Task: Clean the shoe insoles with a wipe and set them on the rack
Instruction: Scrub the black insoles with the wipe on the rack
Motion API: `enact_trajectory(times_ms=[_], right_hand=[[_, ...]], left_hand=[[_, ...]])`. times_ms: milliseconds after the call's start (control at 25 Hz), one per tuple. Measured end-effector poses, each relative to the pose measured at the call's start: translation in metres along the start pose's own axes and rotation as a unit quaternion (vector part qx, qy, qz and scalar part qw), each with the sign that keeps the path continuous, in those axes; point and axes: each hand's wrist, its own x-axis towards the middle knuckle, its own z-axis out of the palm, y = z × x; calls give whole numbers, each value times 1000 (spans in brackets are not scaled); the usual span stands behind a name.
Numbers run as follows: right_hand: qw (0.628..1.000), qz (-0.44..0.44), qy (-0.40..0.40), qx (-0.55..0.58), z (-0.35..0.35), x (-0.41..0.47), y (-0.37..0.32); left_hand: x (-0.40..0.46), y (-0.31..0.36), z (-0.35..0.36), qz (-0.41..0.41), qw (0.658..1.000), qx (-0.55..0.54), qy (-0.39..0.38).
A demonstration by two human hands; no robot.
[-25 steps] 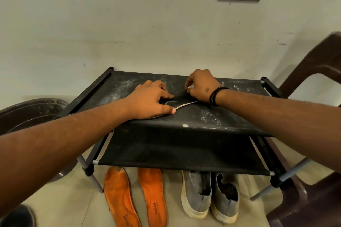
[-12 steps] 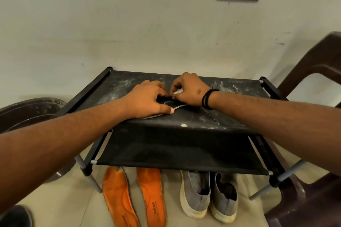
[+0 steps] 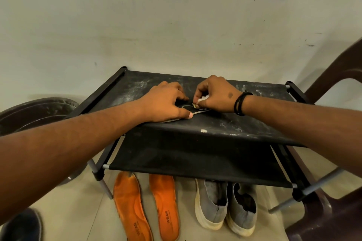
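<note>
One dark insole point(image 3: 195, 111): lay flat on the rack's point(image 3: 215, 123) top shelf, mostly hidden by both hands.
Wipe point(image 3: 200, 101): small, white, pinched in the right hand point(image 3: 215, 96), fingers curled, pressed to the insole.
Left hand point(image 3: 166, 101): fingers spread flat, pinning the insole down.
Orange insoles point(image 3: 147, 205): two, lay on the floor under the rack.
Grey shoes point(image 3: 225, 205): stood just beside them.

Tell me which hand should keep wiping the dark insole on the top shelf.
The right hand. It pinches the white wipe right over the dark insole on the rack. The left hand rests flat on the insole, pinning it, and holds no wipe.
</note>
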Motion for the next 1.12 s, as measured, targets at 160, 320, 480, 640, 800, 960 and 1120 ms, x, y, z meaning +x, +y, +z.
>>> enact_trajectory(times_ms=[160,320,480,640,800,960,1120], right_hand=[[995,15,61,-78,0,21,1],[994,-2,64,-85,2,22,1],[998,-13,-52,-14,-12,-2,0],[998,-8,-52,-22,-16,-2,4],[995,-9,51,-86,-2,15,-1],[995,-19,52,-81,6,15,-6],[998,-29,-52,-15,-8,-7,-10]], left_hand=[[0,1,-1,-10,1000,-7,-7],[-4,2,-2,-18,1000,-8,-11],[-1,1,-1,-4,1000,-4,-4],[0,-2,0,1,1000,-8,-3],[-2,-1,-1,-15,1000,-8,-16],[-4,1,-2,-20,1000,-6,-20],[-3,0,-2,-11,1000,-8,-17]])
